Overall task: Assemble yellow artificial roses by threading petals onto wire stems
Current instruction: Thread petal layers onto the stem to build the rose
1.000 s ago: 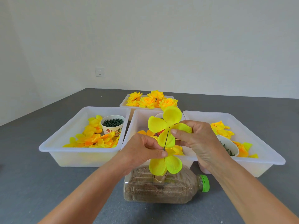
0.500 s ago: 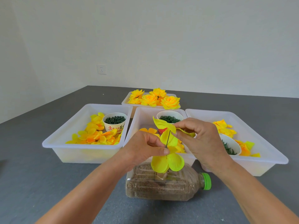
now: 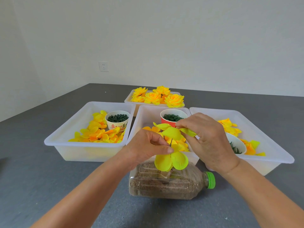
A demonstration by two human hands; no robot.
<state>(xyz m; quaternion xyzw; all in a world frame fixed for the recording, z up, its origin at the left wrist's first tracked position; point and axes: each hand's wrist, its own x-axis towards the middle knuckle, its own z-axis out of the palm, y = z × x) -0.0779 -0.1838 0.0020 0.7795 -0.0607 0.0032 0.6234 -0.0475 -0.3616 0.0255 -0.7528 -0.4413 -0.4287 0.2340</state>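
Petals (image 3: 171,160), bright yellow, sat threaded on a thin wire (image 3: 171,142) above the bottle (image 3: 169,183). Left hand (image 3: 148,147) pinched the wire; right hand (image 3: 209,139) pinched an upper petal (image 3: 171,132). Cup (image 3: 117,122) lettering unreadable.

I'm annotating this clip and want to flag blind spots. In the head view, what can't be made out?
- Wire stem: only a short stretch shows; the left hand and the lower petals cover the rest.
- Where the stem is anchored in the bottle: hidden by those petals.
- White cup in the right bin: partly behind the right hand.
- Print on the left cup: too small to read.
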